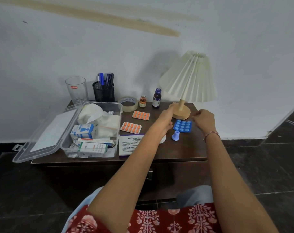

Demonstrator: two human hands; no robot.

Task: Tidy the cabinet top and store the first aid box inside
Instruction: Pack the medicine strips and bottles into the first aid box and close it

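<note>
The clear plastic first aid box (119, 113) stands open on the left of the dark wooden cabinet top (179, 150), its lid (42, 133) hanging over the left edge. Cartons and white dressings fill it. Two orange blister packs (141, 115) (130, 127), a blue blister pack (182, 126) and a small blue cap (175, 135) lie loose beside it. My left hand (165, 119) stretches forward with its fingers at the lamp base (182, 113). My right hand (204, 120) hovers right of the blue pack, fingers loosely curled, holding nothing.
Along the back stand a drinking glass (76, 89), a mesh pen holder (103, 93), a tape roll (128, 104), a small amber bottle (142, 101) and a dark bottle (156, 98). A pleated lamp (189, 78) stands at the right. A stamp pad box (128, 144) lies at the front.
</note>
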